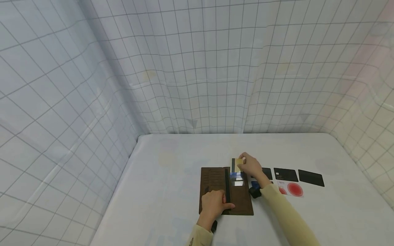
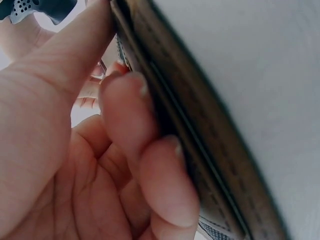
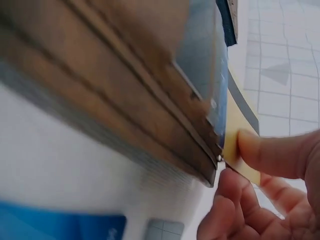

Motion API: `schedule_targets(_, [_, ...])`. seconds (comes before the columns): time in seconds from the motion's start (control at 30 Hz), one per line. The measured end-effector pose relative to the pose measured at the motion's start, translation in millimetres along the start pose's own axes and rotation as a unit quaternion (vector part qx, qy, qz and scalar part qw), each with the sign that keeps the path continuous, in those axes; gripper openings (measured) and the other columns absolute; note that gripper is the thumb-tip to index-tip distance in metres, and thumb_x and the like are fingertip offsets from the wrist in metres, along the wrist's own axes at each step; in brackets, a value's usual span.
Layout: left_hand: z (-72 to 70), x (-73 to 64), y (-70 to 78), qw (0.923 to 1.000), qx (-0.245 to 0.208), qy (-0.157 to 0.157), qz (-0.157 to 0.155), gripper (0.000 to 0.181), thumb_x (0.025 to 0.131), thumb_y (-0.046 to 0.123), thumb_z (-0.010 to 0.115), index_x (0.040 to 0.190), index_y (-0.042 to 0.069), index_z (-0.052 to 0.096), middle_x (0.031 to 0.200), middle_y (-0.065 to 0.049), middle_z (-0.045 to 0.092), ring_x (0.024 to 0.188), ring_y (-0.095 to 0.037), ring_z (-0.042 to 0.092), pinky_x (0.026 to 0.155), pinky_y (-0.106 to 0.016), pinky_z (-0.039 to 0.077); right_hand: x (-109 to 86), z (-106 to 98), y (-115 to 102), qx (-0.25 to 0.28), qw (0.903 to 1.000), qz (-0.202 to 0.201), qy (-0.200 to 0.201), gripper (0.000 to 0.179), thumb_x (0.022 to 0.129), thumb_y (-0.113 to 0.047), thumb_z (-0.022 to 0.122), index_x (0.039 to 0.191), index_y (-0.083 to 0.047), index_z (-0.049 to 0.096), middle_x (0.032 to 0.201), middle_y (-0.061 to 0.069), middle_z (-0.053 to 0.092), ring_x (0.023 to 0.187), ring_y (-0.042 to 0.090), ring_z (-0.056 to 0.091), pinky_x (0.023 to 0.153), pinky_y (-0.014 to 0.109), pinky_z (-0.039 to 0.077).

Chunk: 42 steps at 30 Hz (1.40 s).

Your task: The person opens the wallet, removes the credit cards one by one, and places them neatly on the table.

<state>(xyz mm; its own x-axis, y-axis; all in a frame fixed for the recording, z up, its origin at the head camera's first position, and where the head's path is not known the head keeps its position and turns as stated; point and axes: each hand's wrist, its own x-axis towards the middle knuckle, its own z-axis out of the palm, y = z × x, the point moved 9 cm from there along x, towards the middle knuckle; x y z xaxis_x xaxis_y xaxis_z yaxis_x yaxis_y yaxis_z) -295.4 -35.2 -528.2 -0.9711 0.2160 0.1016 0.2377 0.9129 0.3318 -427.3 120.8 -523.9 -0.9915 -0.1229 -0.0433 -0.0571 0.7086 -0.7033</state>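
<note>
the right hand (image 1: pixel 251 166) pinches a yellow card (image 1: pixel 238 165) between thumb and fingers; the card sticks out left of them at the far edge of the open wallet (image 1: pixel 241 202). left of those fingers and nearer the person is the wallet's clear pocket (image 1: pixel 237 182); how far the card reaches into it is unclear. the left hand (image 1: pixel 213 202) holds the wallet, fingers curled against it, thumb across its near part. right of the pinching fingers, black cards (image 1: pixel 286 174) and a red-dotted card (image 1: pixel 294 189) lie on the worktop (image 1: pixel 166 177). the step in hand looks like sliding the card in or out, which i cannot tell. the next move seems to call for keeping it flat and in line with the pocket while the left fingers steady the wallet.
</note>
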Motion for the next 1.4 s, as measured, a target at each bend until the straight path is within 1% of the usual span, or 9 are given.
schedule_targets(0.27, [-1.7, -0.4, 0.9, 0.9999, 0.007, 0.011, 0.001, 0.048, 0.065, 0.058, 0.077, 0.058, 0.023, 0.045, 0.048, 0.013, 0.037, 0.042, -0.004, 0.036, 0.042, -0.022, 0.029, -4.5, -7, 0, -0.006, 0.9986, 0.001, 0.052, 0.033, 0.086, -0.015, 0.066, 0.115, -0.004, 0.054, 0.082, 0.009, 0.059, 0.058, 0.019, 0.051, 0.05, 0.031, 0.038])
schedule_targets(0.43, [-4.5, -2.0, 2.3, 0.9999, 0.003, 0.014, 0.002, 0.048, 0.065, 0.057, 0.078, 0.059, 0.023, 0.045, 0.048, 0.012, 0.037, 0.042, -0.005, 0.036, 0.042, -0.022, 0.029, -5.7, -12, 2, 0.007, 0.9972, -0.001, 0.075, 0.032, 0.086, -0.014, 0.063, 0.114, -0.002, 0.053, 0.081, 0.011, 0.059, 0.056, 0.02, 0.05, 0.049, 0.031, 0.037])
schedule_targets(0.53, [-5.2, -2.4, 2.4, 0.9999, 0.003, 0.015, 0.003, 0.048, 0.065, 0.057, 0.078, 0.059, 0.023, 0.045, 0.048, 0.012, 0.038, 0.043, -0.004, 0.037, 0.042, -0.022, 0.029, -5.4, -13, 4, 0.01, 0.9975, -0.003, 0.07, 0.032, 0.087, -0.015, 0.062, 0.115, -0.003, 0.052, 0.078, 0.01, 0.058, 0.054, 0.019, 0.049, 0.047, 0.03, 0.036])
schedule_targets(0.7, [-4.5, -2.1, 2.2, 0.9999, -0.003, 0.011, 0.002, 0.047, 0.065, 0.056, 0.078, 0.059, 0.023, 0.045, 0.049, 0.013, 0.038, 0.043, -0.004, 0.037, 0.043, -0.022, 0.03, -5.3, -19, 9, -0.018, 0.9978, -0.005, 0.063, 0.027, 0.088, -0.023, 0.062, 0.11, -0.009, 0.053, 0.076, 0.006, 0.059, 0.054, 0.018, 0.049, 0.047, 0.03, 0.035])
schedule_targets(0.87, [-5.1, -2.3, 2.5, 0.9999, -0.006, 0.008, 0.004, 0.047, 0.065, 0.055, 0.078, 0.058, 0.022, 0.045, 0.048, 0.013, 0.038, 0.042, -0.004, 0.036, 0.042, -0.022, 0.028, -7.3, -29, 11, -0.035, 0.997, -0.01, 0.068, 0.024, 0.087, -0.028, 0.063, 0.102, -0.011, 0.056, 0.081, 0.008, 0.066, 0.058, 0.019, 0.055, 0.049, 0.031, 0.038])
schedule_targets(0.97, [-5.7, -2.1, 2.5, 0.9999, -0.005, 0.01, 0.004, 0.048, 0.065, 0.056, 0.078, 0.058, 0.022, 0.045, 0.048, 0.013, 0.037, 0.042, -0.004, 0.036, 0.042, -0.022, 0.028, -9.0, -35, 13, -0.037, 0.9968, -0.012, 0.069, 0.021, 0.086, -0.027, 0.063, 0.097, -0.011, 0.056, 0.086, 0.01, 0.068, 0.061, 0.02, 0.055, 0.051, 0.032, 0.039])
schedule_targets(1.07, [-6.4, -1.9, 1.9, 0.9999, -0.001, 0.012, 0.003, 0.048, 0.065, 0.056, 0.078, 0.058, 0.022, 0.045, 0.048, 0.013, 0.037, 0.042, -0.004, 0.036, 0.042, -0.022, 0.028, -10.5, -38, 14, -0.036, 0.9971, -0.011, 0.066, 0.019, 0.086, -0.026, 0.062, 0.093, -0.01, 0.056, 0.085, 0.01, 0.068, 0.061, 0.02, 0.053, 0.052, 0.032, 0.038])
schedule_targets(1.23, [-5.9, -1.8, 1.6, 0.9999, 0.007, 0.013, 0.004, 0.048, 0.065, 0.057, 0.078, 0.058, 0.023, 0.045, 0.047, 0.013, 0.037, 0.041, -0.004, 0.035, 0.041, -0.021, 0.028, -12.6, -42, 16, -0.035, 0.9973, -0.006, 0.064, 0.019, 0.086, -0.025, 0.063, 0.09, -0.009, 0.054, 0.082, 0.009, 0.067, 0.061, 0.019, 0.052, 0.053, 0.032, 0.038])
schedule_targets(1.4, [-4.6, -1.8, 1.6, 1.0, 0.003, 0.008, 0.002, 0.048, 0.066, 0.057, 0.077, 0.058, 0.023, 0.045, 0.048, 0.013, 0.037, 0.042, -0.004, 0.035, 0.042, -0.022, 0.028, -15.9, -45, 18, -0.032, 0.997, -0.004, 0.07, 0.019, 0.085, -0.024, 0.064, 0.088, -0.008, 0.054, 0.08, 0.009, 0.066, 0.059, 0.019, 0.05, 0.052, 0.031, 0.037])
